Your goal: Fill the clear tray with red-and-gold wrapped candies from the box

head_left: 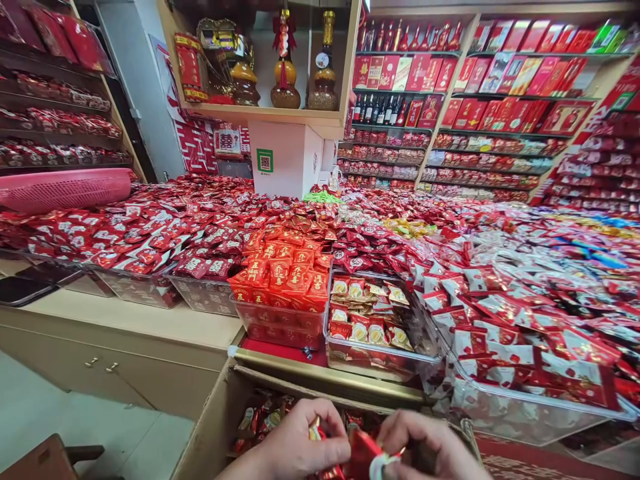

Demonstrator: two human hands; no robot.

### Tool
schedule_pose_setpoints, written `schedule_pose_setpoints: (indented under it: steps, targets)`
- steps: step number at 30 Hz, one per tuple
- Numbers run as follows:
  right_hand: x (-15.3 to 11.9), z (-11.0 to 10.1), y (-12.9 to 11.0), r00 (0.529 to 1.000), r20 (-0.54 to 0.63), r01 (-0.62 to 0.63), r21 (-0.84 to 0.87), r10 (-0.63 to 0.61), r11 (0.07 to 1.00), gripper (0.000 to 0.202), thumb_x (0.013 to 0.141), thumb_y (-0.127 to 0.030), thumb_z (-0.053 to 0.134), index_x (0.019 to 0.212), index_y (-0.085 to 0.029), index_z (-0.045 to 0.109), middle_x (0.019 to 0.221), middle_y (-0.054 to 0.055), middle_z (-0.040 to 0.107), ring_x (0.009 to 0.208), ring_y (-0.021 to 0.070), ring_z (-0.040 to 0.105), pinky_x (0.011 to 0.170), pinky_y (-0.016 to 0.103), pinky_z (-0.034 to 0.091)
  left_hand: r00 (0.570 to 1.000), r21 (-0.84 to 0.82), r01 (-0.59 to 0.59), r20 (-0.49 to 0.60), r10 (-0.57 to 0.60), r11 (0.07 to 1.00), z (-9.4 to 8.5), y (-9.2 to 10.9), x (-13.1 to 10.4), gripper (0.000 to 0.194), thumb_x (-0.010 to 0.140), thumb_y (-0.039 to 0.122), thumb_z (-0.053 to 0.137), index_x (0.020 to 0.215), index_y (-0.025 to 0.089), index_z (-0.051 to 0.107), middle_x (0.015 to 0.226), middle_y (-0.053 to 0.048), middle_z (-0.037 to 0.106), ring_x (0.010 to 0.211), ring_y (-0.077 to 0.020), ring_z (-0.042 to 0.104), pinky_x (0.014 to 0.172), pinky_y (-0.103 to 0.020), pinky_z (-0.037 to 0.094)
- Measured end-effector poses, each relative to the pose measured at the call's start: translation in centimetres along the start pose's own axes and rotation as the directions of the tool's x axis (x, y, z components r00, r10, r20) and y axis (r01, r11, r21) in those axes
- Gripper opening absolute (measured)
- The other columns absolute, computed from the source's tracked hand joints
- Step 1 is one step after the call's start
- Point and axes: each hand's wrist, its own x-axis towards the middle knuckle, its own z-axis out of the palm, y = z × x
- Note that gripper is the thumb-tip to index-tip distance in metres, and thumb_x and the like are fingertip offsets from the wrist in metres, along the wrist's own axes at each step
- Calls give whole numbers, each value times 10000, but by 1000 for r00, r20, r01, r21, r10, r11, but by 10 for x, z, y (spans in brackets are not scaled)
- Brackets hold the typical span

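Observation:
Over an open cardboard box (pixel 207 420) at the bottom of the head view, both of my hands are closed on small wrapped candy packets. My left hand (pixel 303 443) pinches a red and gold candy packet (pixel 318 431) between thumb and fingers. Close beside it, my right hand (pixel 425 447) grips a red candy packet (pixel 363 455) with a white part near its fingertips. Loose dark red packets (pixel 257 420) lie inside the box. Just beyond the box stands a clear plastic bin (pixel 370 365) partly filled with durian candy packets (pixel 377 330).
Left of that bin is a clear bin of orange-red packets (pixel 283 273). To the right stands a large bin of red-and-white packets (pixel 510 353). A pink basket (pixel 65 190) rests far left. A wooden stool (pixel 45 460) is at lower left. Shelves (pixel 420 90) line the back.

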Motion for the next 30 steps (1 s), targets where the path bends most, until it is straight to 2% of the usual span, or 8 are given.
schedule_pose_setpoints:
  steps: [3,5,7,11,14,17,21,30]
  targets:
    - [23,-25,-28,962,-273,-7,-25,0,1000,211,640,-338,597,602,-167,479,688,31,585,589,126,516,531,236,394,998,-223,-63,-24,59,973,-2,-1,9,251,698,373,546,761,134,499,625,-11,603,574,-96,502,571,-212,355]
    - [50,-40,-40,915,-404,-92,-151,24,984,230,613,-350,603,581,-168,465,608,18,575,506,109,484,477,227,364,994,-254,-76,-98,52,964,-3,-1,13,235,690,352,563,727,129,501,602,-10,595,574,-98,500,568,-211,349]
    - [80,-50,-41,883,-467,-209,-302,47,930,228,592,-338,602,549,-171,453,503,1,548,447,99,455,449,221,336,989,-252,-69,-146,33,965,-3,-1,14,229,680,345,574,707,129,505,582,-5,583,564,-97,491,558,-209,345]
    - [128,-54,-22,878,-459,-358,-438,138,825,212,575,-302,585,514,-179,424,429,-8,528,409,95,446,432,213,311,990,-222,-78,-134,48,972,0,-3,11,223,671,334,578,716,128,508,600,-6,577,573,-106,493,570,-218,356]
    - [144,-53,-7,879,-447,-396,-494,164,774,203,566,-315,579,503,-177,443,433,-5,525,432,104,464,440,215,308,992,-173,-58,-124,37,983,1,-4,10,199,678,307,564,734,122,517,622,-5,569,584,-107,488,581,-222,359]
    - [148,-51,0,883,-437,-418,-562,172,714,204,559,-328,575,489,-178,454,440,-1,521,457,114,472,455,223,304,991,-94,-42,-131,30,995,0,-6,9,169,677,280,556,744,127,537,649,4,558,588,-98,466,582,-213,355]
    - [148,-50,1,911,-386,-390,-685,147,615,225,576,-355,556,463,-175,482,457,7,509,483,119,460,470,233,296,992,-51,-23,-123,17,998,-1,-4,9,161,675,269,548,752,127,548,660,9,544,597,-95,449,587,-205,351]
    - [146,-49,2,936,-331,-341,-754,123,561,327,649,-436,495,454,-174,474,453,4,452,454,105,410,446,224,270,994,-94,12,-105,-22,995,2,-8,11,194,672,296,541,779,134,528,634,7,544,559,-99,445,555,-218,339]
